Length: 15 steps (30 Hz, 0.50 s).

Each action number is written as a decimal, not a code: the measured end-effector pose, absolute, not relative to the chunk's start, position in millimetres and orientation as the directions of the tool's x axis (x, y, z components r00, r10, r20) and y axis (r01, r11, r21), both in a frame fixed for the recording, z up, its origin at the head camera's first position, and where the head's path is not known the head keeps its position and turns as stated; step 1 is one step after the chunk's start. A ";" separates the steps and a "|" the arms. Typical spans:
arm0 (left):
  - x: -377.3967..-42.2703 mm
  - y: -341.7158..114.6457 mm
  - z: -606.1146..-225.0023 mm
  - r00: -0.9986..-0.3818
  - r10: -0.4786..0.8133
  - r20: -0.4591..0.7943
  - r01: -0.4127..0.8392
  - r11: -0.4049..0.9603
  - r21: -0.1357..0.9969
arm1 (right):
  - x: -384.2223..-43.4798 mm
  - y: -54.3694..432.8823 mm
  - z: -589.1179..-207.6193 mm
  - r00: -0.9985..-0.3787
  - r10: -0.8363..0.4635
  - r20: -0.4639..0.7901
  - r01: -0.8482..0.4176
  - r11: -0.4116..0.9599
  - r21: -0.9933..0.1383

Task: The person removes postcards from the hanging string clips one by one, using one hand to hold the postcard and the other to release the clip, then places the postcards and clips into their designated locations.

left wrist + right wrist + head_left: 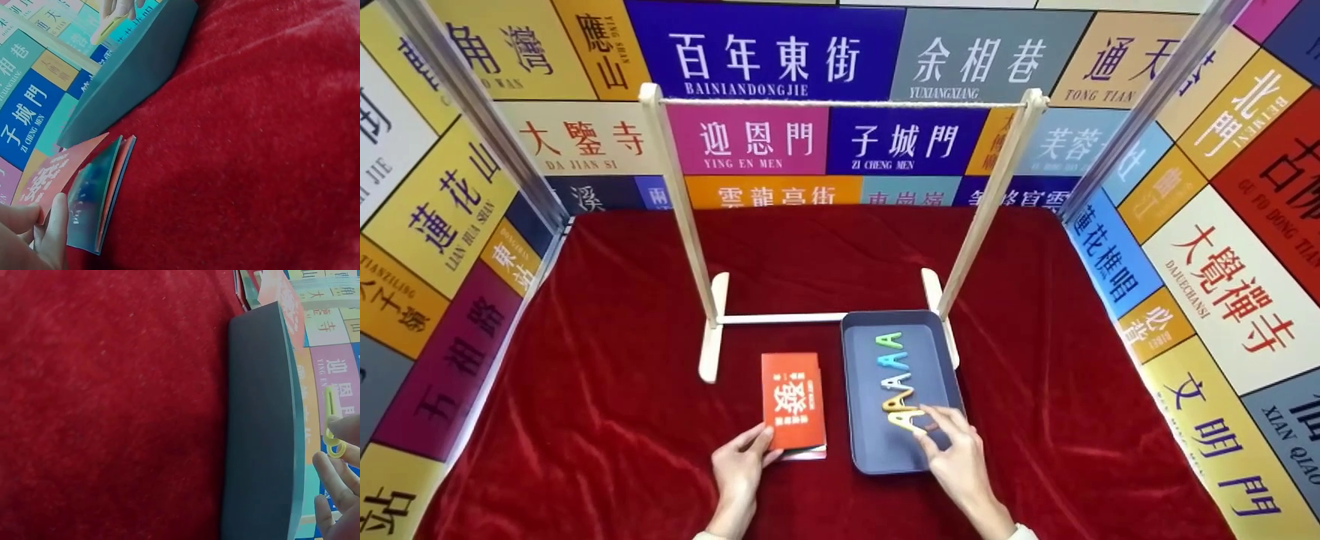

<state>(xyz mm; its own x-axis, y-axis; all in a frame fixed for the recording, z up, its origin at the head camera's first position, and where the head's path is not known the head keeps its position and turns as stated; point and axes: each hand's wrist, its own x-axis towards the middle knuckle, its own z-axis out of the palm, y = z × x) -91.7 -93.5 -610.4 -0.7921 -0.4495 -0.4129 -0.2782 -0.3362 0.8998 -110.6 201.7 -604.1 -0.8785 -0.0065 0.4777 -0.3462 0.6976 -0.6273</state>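
Observation:
In the head view my left hand pinches the near left corner of a red card with white characters. The left wrist view shows that red card tilted up from several other cards under it. Over the dark grey tray, my right hand pinches a pale yellow clothespin between thumb and fingers; the right wrist view shows this clothespin above the tray's side. Farther up the tray lie an orange clothespin, a white one, a blue one and a green clothespin.
Behind the tray stands a wooden frame with a rope strung across its top and a low crossbar. Dark red velvet cloth covers the table. Panels with coloured signs enclose the back and sides.

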 end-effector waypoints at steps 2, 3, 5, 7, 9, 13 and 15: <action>-93.1 -93.6 -612.0 -0.790 -0.451 -0.416 -0.288 -0.325 0.901 | -110.6 203.0 -606.8 -0.890 -0.007 0.456 -0.325 0.710 -0.624; -93.9 -93.6 -612.6 -0.788 -0.453 -0.417 -0.294 -0.318 0.901 | -110.6 203.6 -608.1 -0.896 -0.009 0.445 -0.316 0.716 -0.622; -95.3 -93.7 -613.0 -0.789 -0.453 -0.415 -0.300 -0.305 0.904 | -110.7 204.6 -610.2 -0.906 -0.010 0.423 -0.297 0.726 -0.620; -96.6 -93.8 -613.5 -0.789 -0.453 -0.415 -0.312 -0.286 0.906 | -110.7 205.4 -612.0 -0.916 -0.007 0.402 -0.278 0.734 -0.620; -97.5 -93.8 -614.7 -0.789 -0.453 -0.415 -0.322 -0.271 0.907 | -111.0 206.0 -613.7 -0.921 -0.009 0.389 -0.267 0.744 -0.613; -98.1 -93.9 -618.0 -0.784 -0.465 -0.411 -0.343 -0.228 0.911 | -112.2 206.1 -616.6 -0.926 -0.011 0.377 -0.252 0.762 -0.597; -97.9 -94.0 -619.6 -0.777 -0.481 -0.407 -0.354 -0.201 0.913 | -112.7 205.7 -617.8 -0.925 -0.015 0.379 -0.252 0.770 -0.586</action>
